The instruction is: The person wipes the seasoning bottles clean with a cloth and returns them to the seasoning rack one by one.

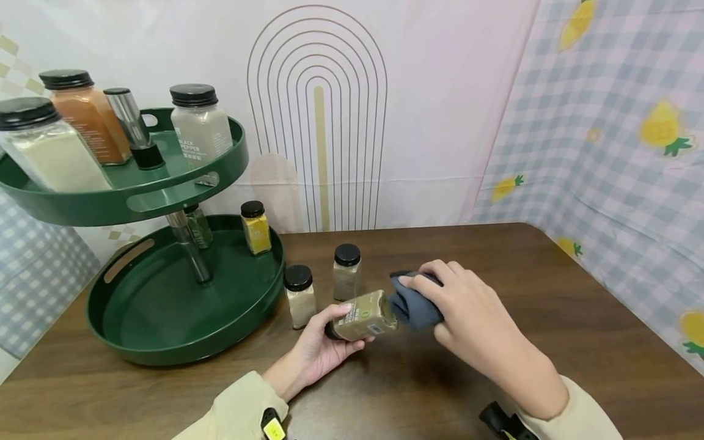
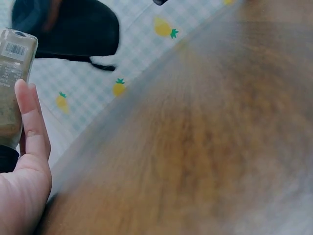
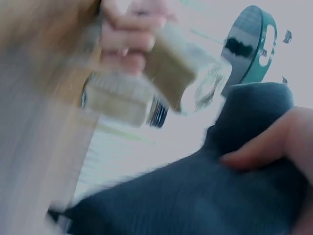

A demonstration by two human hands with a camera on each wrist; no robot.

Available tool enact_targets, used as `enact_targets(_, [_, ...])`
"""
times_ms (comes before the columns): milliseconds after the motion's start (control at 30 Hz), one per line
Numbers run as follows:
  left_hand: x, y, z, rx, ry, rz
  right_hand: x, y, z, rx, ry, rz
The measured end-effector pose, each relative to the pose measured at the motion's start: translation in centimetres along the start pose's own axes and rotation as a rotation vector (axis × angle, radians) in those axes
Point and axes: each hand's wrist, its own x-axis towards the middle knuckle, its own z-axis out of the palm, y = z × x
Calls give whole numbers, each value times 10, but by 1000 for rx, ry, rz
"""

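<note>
My left hand grips a square glass spice jar of greenish-brown powder, tilted with its base toward the right and its black lid down by the palm. A printed label and a barcode show on its side. Just right of its base, my right hand holds a bunched dark grey-blue cloth; in the right wrist view the thumb presses into the cloth. Behind the left hand stand a jar of pale powder and a jar with greyish contents, both with black lids.
A green two-tier round stand fills the left side. Its upper tray carries several jars and a metal cylinder; a yellow jar and a green one stand on the lower tier. Patterned cloths hang behind the wooden table.
</note>
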Motion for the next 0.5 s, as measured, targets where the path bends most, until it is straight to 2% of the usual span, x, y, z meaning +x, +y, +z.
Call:
enact_targets(67, [0,1,0,-10,7,-7,1,-4,2,75,55,-66])
enact_targets(167, [0,1,1,-25,9,-13,1,-9,6,141,50,-128])
enact_targets(400, [-1,2,2,-41,23,-36,1,-7,11,65,-7,-64])
enact_targets(500, [-2,2,2,-42,30,-26,1,-5,13,20,-37,-56])
